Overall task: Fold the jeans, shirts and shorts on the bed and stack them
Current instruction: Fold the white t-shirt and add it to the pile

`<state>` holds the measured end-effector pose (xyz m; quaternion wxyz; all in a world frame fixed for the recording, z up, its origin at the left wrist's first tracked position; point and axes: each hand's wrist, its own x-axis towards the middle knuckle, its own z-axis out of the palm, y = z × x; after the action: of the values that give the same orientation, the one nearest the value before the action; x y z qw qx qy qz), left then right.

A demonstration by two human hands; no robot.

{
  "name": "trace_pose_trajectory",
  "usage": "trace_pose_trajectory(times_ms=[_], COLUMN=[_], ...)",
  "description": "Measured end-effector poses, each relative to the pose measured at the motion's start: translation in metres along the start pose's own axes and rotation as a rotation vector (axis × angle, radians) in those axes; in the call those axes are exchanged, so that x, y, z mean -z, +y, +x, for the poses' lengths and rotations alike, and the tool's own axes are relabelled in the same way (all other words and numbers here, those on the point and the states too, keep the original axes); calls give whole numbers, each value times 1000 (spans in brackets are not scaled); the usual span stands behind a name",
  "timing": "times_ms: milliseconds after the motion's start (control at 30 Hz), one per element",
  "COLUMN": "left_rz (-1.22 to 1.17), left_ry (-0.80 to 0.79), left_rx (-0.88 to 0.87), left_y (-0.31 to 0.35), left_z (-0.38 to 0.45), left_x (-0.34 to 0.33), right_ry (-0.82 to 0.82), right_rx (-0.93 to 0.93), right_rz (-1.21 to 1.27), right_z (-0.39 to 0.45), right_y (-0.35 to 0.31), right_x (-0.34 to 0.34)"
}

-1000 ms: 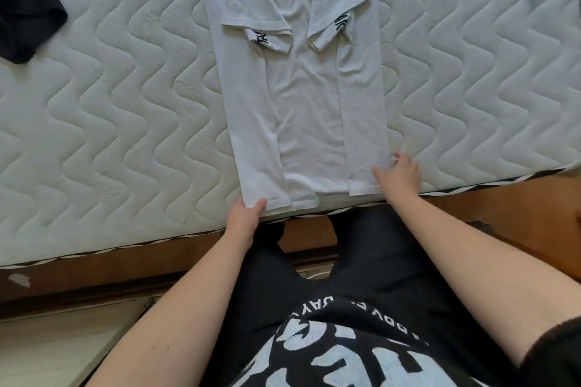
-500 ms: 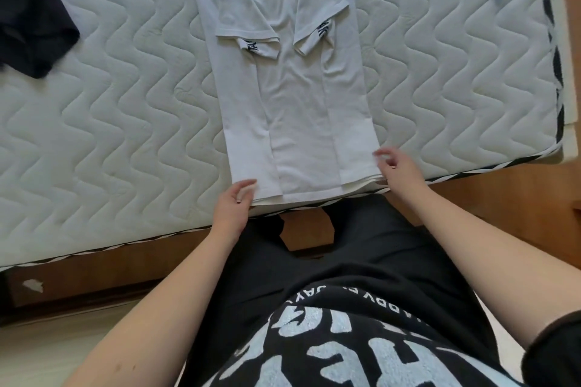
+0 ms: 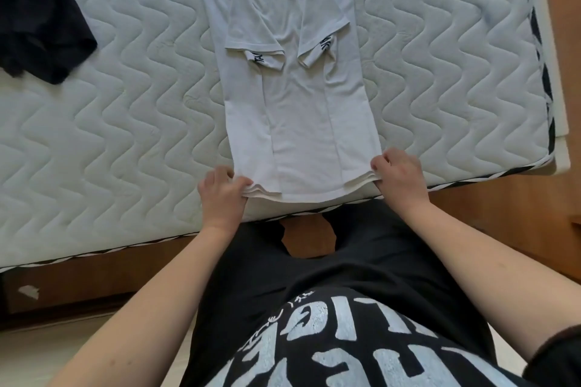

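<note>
Two hands pinching white shirt hem corners, left hand, right hand

This is a bedroom in a home. A bare quilted mattress with a wavy stitch pattern and black-and-white edge piping rests on a wooden bed frame. A white T-shirt and a dark garment lie on it, and pale flooring shows beneath.

A white quilted mattress with black-and-white edge piping lay on a wooden bed frame, above a pale floor.
</note>
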<state>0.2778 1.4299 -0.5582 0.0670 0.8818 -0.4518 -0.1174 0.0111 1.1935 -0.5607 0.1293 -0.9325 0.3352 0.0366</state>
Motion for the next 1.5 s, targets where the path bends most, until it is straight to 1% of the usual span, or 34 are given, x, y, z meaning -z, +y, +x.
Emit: trace_pose_trajectory(times_ms=[67, 100, 167, 233, 333, 400, 500, 633, 800, 900, 967, 1067, 1300, 1433, 1500], left_rz=[20, -13, -85, -103, -120, -94, -49, -134, -75, -169, -237, -303, -251, -235, -227], left_ry=[81, 80, 7, -99, -168, -241, -346, -548, -716, -898, -945, -915, -782, -651, -574], left_rx=[-103, -188, -342, -390, -352, -318, -320, -271, -333, -314, -290, -225, -162, -153, -158], left_y=[-3, -5, -9, -11, -16, -17, -17, -10, -10, -16, -19, -22, -21, -24, -26], left_z=[8, 13, 22, 27, 30, 31, 31, 23, 5, -8, -10, -2, 52, 91, 112], left_x=[8, 13, 25, 41, 65, 79, 96, 119, 143, 152, 158, 164, 173, 185, 189], right_ry=[55, 69, 60, 41, -55, -101, -206, -290, -546, -688, -719, -676, -666, -660, -594], right_rx=[34, 76, 182, 233, 249, 265, 192, 172, 160, 154, 153, 106, 22, 4, 15], right_rz=[-11, 5, 81, 133, 85, 51, 96, 102, -1, 106, 179, 220, 250, 259, 289], right_z=[6, 10, 20, 27, 28, 28, 26, 11, -14, -26, -27, -16, 34, 72, 94], right_y=[1, 2, 4, 6, 11, 14, 13, 7, -2, -8, -11, -13, -14, -14, -14], right_x=[9, 14, 26, 40, 66, 81, 98, 112, 134, 150, 160, 171, 179, 188, 193])
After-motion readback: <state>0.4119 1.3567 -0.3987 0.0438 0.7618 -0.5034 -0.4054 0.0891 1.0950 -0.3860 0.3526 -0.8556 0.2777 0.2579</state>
